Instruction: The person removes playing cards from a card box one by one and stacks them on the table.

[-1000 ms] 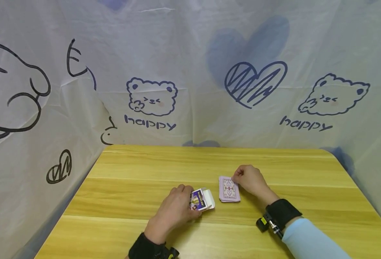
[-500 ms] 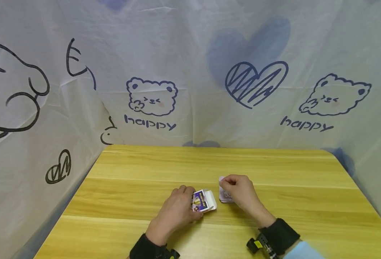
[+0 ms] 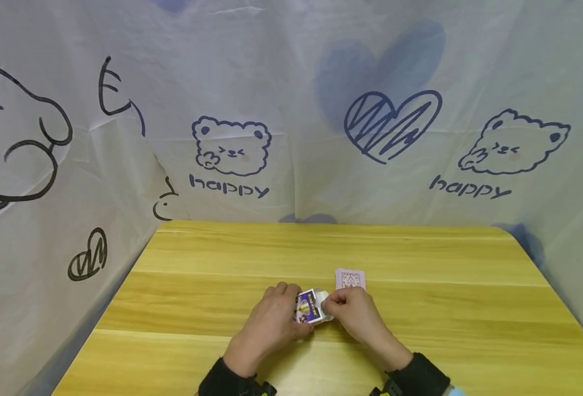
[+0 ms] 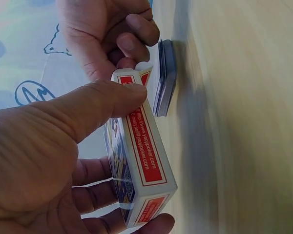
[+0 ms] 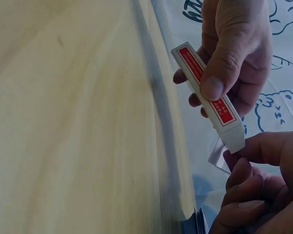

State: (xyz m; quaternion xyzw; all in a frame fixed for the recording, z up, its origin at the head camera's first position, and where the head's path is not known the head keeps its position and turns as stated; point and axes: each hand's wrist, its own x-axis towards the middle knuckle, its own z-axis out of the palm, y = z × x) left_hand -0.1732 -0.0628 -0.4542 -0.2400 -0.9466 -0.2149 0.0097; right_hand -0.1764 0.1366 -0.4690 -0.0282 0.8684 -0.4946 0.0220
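Note:
A small playing-card box (image 3: 307,309), purple and gold on its face with red-and-white sides, lies in the grip of my left hand (image 3: 271,319). In the left wrist view my left thumb (image 4: 112,97) presses one narrow side, fingers behind the other. My right hand (image 3: 358,316) is at the box's open end, thumb and forefinger pinching the end flap (image 5: 219,157); its other fingers are curled beneath. A stack of playing cards (image 3: 350,279), pink patterned backs up, lies just beyond the right hand, which hides its near part.
The wooden table (image 3: 197,258) stretches out around both hands. Behind it hangs a white cloth (image 3: 311,181) with drawn bears and hearts, and another cloth side runs along the left.
My right hand has come from the card stack's far edge, across the stack, to the box's open end. The left hand keeps its hold on the box, nearly still.

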